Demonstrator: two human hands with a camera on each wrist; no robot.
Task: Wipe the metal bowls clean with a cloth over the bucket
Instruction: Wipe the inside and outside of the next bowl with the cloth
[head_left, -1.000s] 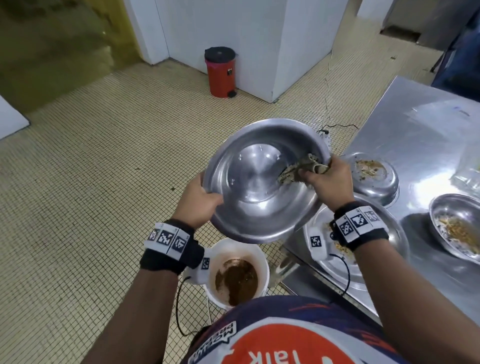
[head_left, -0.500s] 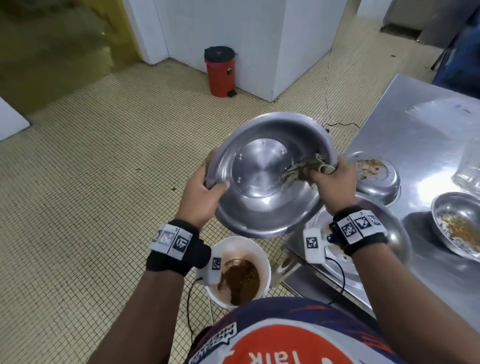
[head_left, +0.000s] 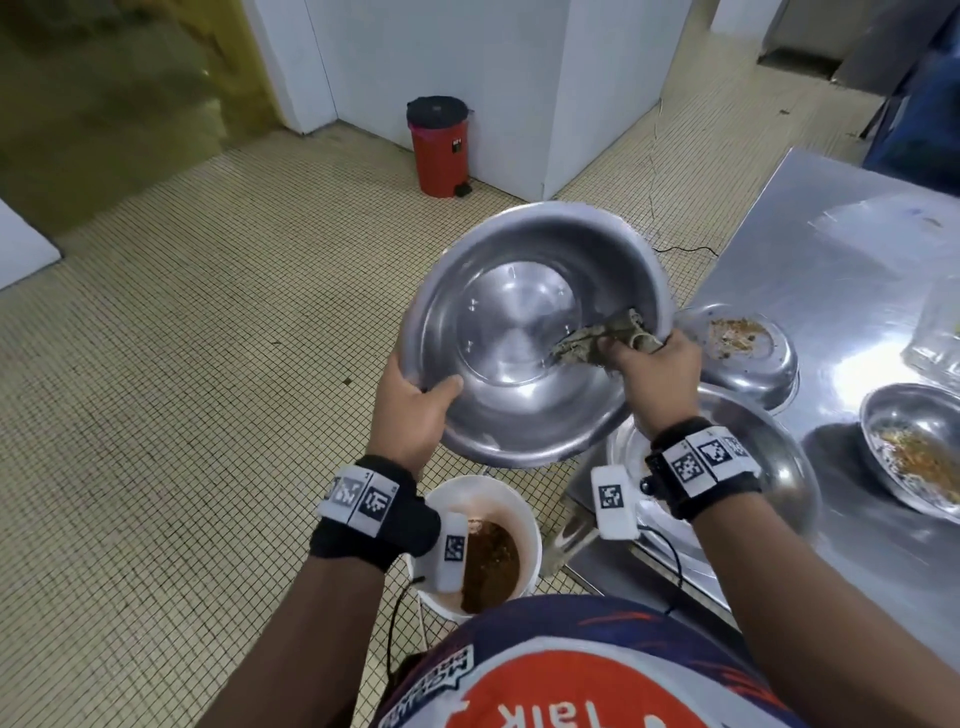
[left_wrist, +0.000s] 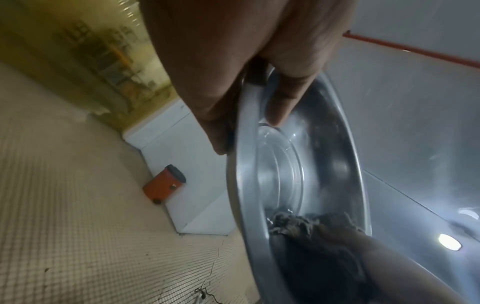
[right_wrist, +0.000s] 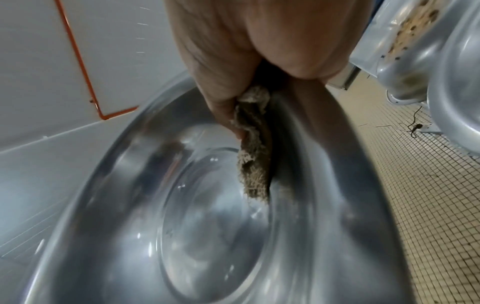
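Left hand (head_left: 410, 410) grips the bowl (head_left: 535, 332) rim, tilted above the bucket (head_left: 524, 514); right hand (head_left: 654, 374) clutches the cloth (head_left: 597, 338) against the bowl's right wall. Left wrist: thumb inside. Right wrist: residue probably gone.

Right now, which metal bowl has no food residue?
The large bowl held tilted above the bucket; its inside is bare and shiny. The two small bowls on the counter hold brown scraps.

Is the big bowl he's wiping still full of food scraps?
No: the bowl held by the left hand looks bare and shiny inside, with only the cloth against its wall.
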